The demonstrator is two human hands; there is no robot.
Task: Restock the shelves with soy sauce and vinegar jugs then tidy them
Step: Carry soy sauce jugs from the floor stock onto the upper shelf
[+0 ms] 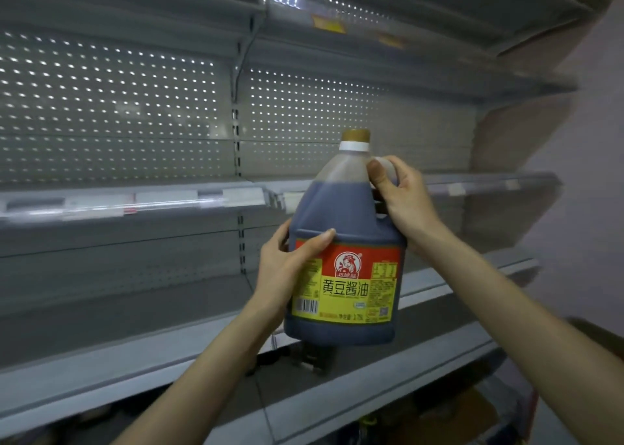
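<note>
Right grip [401, 194] wraps the soy sauce jug [344, 228] up top, left grip [290, 262] clasps its side; we hold it upright, shelf [135, 329] ahead, below its base.

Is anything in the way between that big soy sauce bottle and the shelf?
Nothing visible is. The left hand and right hand hold the dark plastic soy sauce jug with a red and yellow label up before the grey metal shelf. No item shows on it, though the jug hides part.
</note>
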